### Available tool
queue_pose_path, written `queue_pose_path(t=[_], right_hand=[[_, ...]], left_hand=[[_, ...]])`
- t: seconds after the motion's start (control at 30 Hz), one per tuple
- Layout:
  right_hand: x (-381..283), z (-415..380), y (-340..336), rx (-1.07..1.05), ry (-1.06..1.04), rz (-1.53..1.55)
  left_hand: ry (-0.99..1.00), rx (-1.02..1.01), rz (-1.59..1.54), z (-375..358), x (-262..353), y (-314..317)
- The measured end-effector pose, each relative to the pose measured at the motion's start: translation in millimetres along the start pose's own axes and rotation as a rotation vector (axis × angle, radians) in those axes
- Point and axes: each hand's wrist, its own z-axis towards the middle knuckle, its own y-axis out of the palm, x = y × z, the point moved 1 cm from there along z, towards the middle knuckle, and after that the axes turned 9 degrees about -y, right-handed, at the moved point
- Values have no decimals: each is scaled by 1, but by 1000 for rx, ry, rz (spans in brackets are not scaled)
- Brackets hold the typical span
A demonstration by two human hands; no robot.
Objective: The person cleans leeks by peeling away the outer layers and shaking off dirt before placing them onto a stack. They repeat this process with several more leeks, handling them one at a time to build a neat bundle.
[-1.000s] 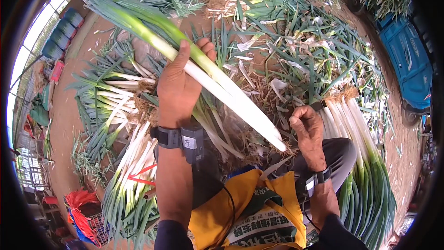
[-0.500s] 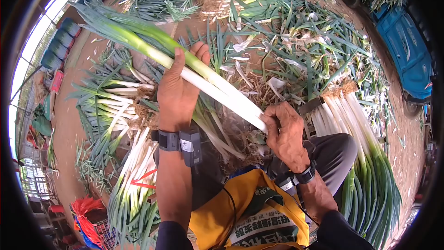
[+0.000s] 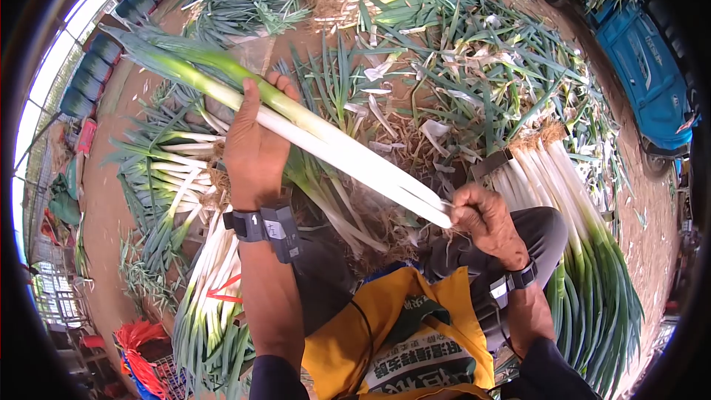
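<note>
Two long green onions (image 3: 348, 155) lie slantwise across my view, green leaves at upper left and white root ends at lower right. My left hand (image 3: 258, 133) is wrapped around them at the upper white part, thumb on top. At their root end, my right hand (image 3: 489, 222) is closed in a pinch at the tips; the roots are mostly hidden by the fingers. Below my left hand, several untrimmed green onions (image 3: 333, 204) lie with roots toward me. Beside my right knee rests a bundle of peeled green onions (image 3: 559, 200), white ends up.
Peeled leaves and trimmings (image 3: 503, 81) cover the ground ahead. More green onions (image 3: 181, 170) lie in piles at left, and a pile with red ties (image 3: 226, 289) is nearer me. Red strips (image 3: 141, 348) hang at lower left. A blue vehicle (image 3: 644, 67) stands at right.
Both hands have shifted: my left hand moved left and slightly down with the green onions, while my right hand moved right and down along with their root ends.
</note>
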Motion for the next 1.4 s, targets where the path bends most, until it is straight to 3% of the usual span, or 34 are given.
queue_pose_path(t=[0.13,0.17,0.27,0.37,0.47,0.57,0.67,0.73,0.83,0.97,1.03,1.1,1.17,1.23,1.33,1.37,1.4], right_hand=[[16,-24,-1,-109,-22,-449],[22,-31,-10,-238,91,-516],[45,-52,-18,-244,287,-624],[31,-33,-20,86,-71,-623],[-7,1,-11,106,-97,-397],[-4,21,10,-108,-110,-122],[39,18,35,-362,171,663],[45,0,56,-275,307,884],[75,-46,97,-116,176,817],[-2,-30,85,125,-346,-213],[-9,-49,25,83,86,-60],[46,-77,-46,-17,459,-290],[69,-95,-49,-19,493,-609],[24,-79,-4,157,198,-617],[41,-77,42,-348,233,-797],[45,-64,55,-395,202,-638],[46,-49,70,-439,178,-477]], left_hand=[[17,-38,-7,-2,8,0],[31,-61,-4,-2,12,1],[37,-140,-20,-4,25,2],[0,-200,-79,-6,30,1],[0,-185,-125,-5,28,6],[-13,-258,-152,-3,29,2],[-40,-275,-285,-3,32,3],[-90,-290,-380,-4,35,1],[-131,-280,-475,-4,36,0],[-157,-302,-560,-2,38,-3],[-81,-223,-466,-4,49,-12],[-51,-224,-478,-4,68,-20],[26,-240,-457,-21,80,-15],[72,-290,-381,-19,85,-21],[57,-215,-310,-15,57,-17],[205,-52,-247,-8,47,-13],[206,-46,-211,-5,37,-11]])
